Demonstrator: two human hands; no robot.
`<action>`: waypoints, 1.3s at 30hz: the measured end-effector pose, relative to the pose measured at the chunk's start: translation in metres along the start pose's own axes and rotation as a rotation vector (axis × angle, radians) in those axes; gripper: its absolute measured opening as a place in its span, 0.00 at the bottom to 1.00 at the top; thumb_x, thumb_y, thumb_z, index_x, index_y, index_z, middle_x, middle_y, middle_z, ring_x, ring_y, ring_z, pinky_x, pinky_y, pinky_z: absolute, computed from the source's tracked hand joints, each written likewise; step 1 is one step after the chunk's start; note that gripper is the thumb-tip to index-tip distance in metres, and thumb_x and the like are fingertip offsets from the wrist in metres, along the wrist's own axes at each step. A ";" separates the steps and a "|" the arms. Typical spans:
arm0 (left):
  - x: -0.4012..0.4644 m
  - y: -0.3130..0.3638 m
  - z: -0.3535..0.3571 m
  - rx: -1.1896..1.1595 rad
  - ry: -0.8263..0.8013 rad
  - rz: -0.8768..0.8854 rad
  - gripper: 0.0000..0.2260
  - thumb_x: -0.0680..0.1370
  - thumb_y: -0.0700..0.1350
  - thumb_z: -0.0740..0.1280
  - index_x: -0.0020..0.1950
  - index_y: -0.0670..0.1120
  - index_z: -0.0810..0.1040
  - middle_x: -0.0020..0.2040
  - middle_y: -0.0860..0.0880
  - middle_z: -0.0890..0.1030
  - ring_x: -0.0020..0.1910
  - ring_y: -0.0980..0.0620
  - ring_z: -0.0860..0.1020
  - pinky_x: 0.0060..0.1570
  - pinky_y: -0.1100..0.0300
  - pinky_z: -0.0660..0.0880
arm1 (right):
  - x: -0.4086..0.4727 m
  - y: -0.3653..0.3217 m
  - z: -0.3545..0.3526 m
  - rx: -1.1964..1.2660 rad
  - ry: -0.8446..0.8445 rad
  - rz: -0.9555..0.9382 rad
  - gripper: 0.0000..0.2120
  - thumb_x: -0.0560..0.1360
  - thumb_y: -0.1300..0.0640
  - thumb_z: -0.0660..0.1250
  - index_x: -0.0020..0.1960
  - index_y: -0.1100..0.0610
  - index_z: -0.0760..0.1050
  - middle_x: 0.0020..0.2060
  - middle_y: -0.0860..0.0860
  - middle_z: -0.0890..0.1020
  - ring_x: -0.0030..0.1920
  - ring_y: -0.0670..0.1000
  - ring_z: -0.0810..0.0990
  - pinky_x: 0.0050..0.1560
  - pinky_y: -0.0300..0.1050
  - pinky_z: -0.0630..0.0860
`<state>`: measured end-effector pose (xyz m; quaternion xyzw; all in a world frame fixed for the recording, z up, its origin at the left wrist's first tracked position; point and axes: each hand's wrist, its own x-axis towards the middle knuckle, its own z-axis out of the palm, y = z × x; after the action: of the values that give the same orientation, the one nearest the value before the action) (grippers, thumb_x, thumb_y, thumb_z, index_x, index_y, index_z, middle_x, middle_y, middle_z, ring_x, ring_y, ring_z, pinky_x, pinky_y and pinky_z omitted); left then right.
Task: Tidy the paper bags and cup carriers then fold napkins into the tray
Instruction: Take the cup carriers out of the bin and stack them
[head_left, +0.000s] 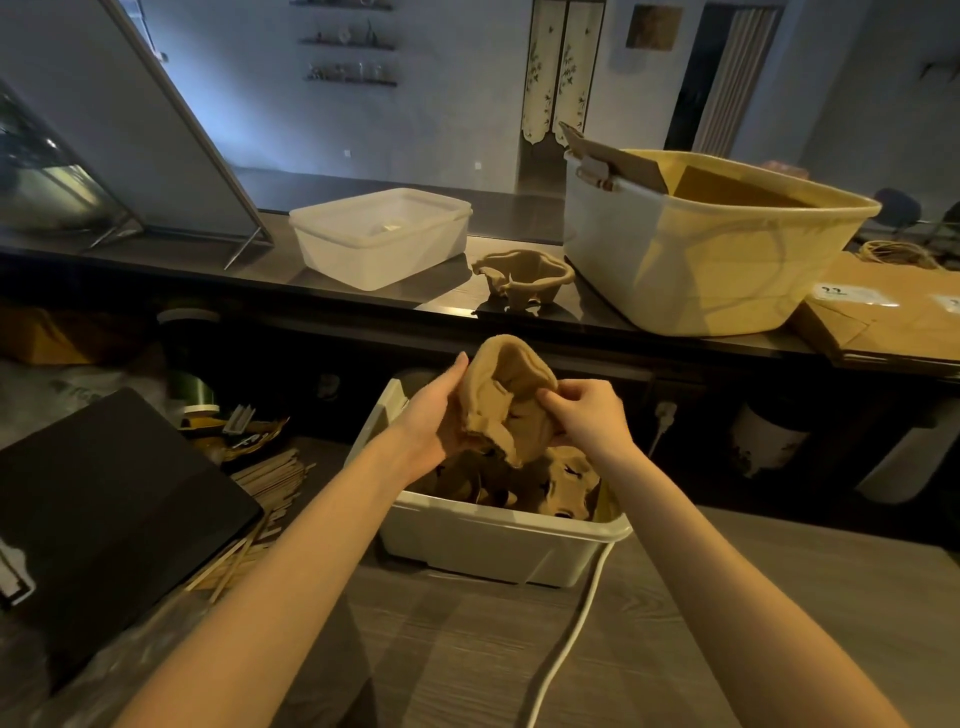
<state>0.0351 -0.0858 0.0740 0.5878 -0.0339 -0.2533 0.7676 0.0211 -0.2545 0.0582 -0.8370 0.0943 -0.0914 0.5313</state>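
Cup carrier (506, 400) lifted above white bin (498, 540), held in both hands.
Left hand (434, 415) cupping its side at 9 o'clock, right hand (589, 410) pinching the rim at 3 o'clock (more carriers below); another carrier (524, 278) on the surface at 12 o'clock.

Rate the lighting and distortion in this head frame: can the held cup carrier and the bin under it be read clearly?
Head view: dim, warm light; the cup carrier between the left hand and right hand is lit and sharp, the bin interior shadowed. Wide-angle bending curves the counter edge and stretches the forearms; the left under-counter area is nearly black.
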 end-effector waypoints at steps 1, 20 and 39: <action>0.001 0.001 -0.002 0.043 -0.004 -0.015 0.21 0.80 0.60 0.50 0.60 0.49 0.75 0.54 0.44 0.78 0.53 0.46 0.77 0.50 0.52 0.75 | 0.001 0.000 -0.001 -0.023 0.007 -0.019 0.06 0.78 0.56 0.64 0.49 0.55 0.78 0.40 0.50 0.82 0.42 0.46 0.82 0.34 0.36 0.79; 0.021 -0.006 -0.022 0.125 0.357 0.048 0.18 0.80 0.53 0.57 0.68 0.48 0.67 0.60 0.44 0.75 0.56 0.46 0.75 0.53 0.52 0.73 | -0.003 0.024 -0.009 -0.906 -0.303 -0.134 0.21 0.79 0.43 0.58 0.69 0.48 0.68 0.62 0.52 0.76 0.65 0.54 0.69 0.63 0.49 0.67; 0.024 0.002 -0.026 0.075 0.487 0.036 0.18 0.81 0.49 0.57 0.71 0.53 0.62 0.54 0.48 0.72 0.44 0.51 0.74 0.39 0.55 0.73 | -0.008 -0.026 -0.042 -0.805 -0.130 -0.442 0.09 0.77 0.50 0.64 0.57 0.49 0.77 0.49 0.45 0.78 0.50 0.44 0.75 0.47 0.38 0.74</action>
<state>0.0657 -0.0725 0.0616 0.6590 0.1324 -0.0892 0.7350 0.0042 -0.2780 0.0986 -0.9806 -0.0917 -0.1061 0.1368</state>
